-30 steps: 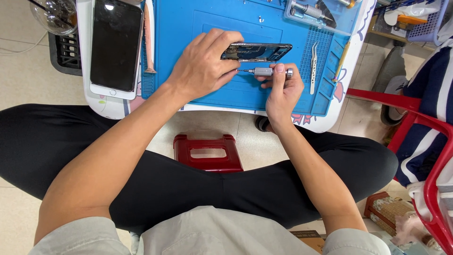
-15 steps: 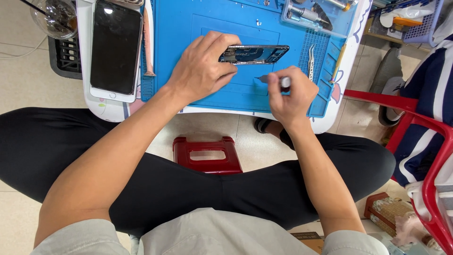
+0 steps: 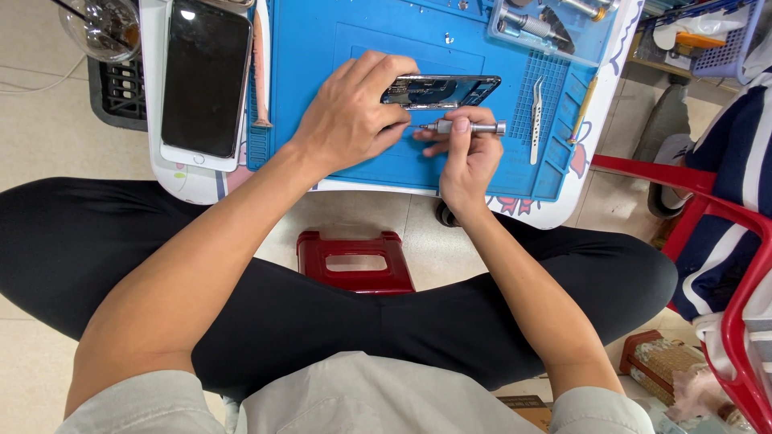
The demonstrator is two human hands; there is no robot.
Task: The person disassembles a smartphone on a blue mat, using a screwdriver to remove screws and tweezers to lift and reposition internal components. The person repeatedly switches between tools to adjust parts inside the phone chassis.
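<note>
My left hand (image 3: 350, 120) pins the opened phone (image 3: 441, 91) on the blue mat (image 3: 322, 48), fingers clamped on its edge. Right hand (image 3: 465, 157) pinches a screwdriver (image 3: 465, 127), tip at the frame. Looks like screw work; next needs steady seating.

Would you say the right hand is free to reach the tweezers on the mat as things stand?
Probably not at once: the right hand holds a screwdriver. The tweezers lie just beside it on the blue mat, nothing between.

Black phone (image 3: 205, 79) beside blue mat (image 3: 322, 48), tweezers (image 3: 536, 120), red stool (image 3: 355, 262), glass (image 3: 103, 26).
</note>
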